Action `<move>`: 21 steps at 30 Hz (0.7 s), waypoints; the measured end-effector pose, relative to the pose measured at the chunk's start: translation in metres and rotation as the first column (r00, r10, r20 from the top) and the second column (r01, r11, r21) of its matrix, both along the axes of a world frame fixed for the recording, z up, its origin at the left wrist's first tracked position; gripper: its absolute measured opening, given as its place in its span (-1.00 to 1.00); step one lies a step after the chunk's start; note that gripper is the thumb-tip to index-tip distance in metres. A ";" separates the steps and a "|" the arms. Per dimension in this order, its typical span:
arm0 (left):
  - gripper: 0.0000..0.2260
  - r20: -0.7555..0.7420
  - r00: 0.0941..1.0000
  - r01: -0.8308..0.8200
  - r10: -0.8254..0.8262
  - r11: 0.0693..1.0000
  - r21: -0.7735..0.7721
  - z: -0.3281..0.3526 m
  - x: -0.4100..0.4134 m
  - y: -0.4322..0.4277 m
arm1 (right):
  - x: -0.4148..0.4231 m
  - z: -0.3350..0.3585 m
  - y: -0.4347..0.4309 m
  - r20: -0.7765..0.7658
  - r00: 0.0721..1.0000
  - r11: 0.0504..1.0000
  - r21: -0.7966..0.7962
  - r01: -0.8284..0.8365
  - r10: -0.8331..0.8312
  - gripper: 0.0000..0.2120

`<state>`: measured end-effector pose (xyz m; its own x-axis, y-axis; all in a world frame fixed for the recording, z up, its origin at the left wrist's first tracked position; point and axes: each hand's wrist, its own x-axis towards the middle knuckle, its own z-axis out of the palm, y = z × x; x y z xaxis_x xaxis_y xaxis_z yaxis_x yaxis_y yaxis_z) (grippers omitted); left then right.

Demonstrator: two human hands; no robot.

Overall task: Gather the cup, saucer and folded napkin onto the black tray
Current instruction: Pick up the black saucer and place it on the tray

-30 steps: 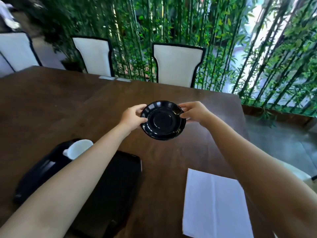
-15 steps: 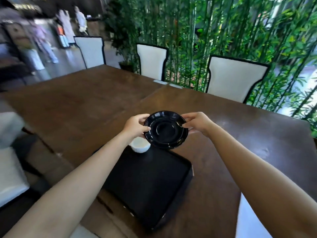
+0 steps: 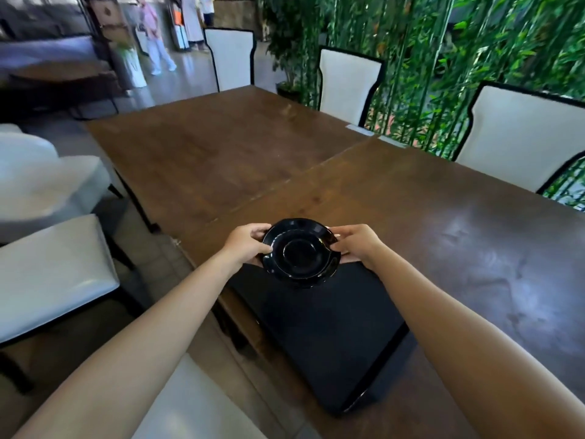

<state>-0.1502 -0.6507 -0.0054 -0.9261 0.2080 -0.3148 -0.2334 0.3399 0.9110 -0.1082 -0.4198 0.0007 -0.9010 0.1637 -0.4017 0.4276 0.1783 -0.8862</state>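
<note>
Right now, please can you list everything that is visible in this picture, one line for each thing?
saucer: one, black, held above the far end of the tray
tray: one, black, on the near edge of the table, empty where it shows
table: one, dark brown wood, across the middle of the view
chairs: three along the far side, white with black edges; more white seats at the left
bamboo plants: many, green, behind the far chairs
people: several, blurred, far at the top left
left hand: one, fingers on the left rim of the saucer
right hand: one, fingers on the right rim

The cup and the napkin are not visible.
</note>
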 end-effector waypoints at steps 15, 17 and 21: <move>-0.51 0.054 0.998 0.045 -0.033 0.972 -0.232 -0.079 -0.021 -0.031 | -0.011 -0.092 -0.043 0.108 0.990 0.996 0.002 0.088 -0.088 -0.51; -0.50 0.051 0.998 0.061 -0.049 0.962 -0.267 -0.085 -0.025 -0.031 | -0.011 -0.101 -0.046 0.118 0.990 0.997 0.024 0.076 -0.078 -0.52; -0.49 0.016 0.997 0.081 -0.080 0.936 -0.343 -0.100 -0.035 -0.030 | -0.012 -0.116 -0.049 0.099 0.993 0.994 0.092 0.058 -0.067 -0.56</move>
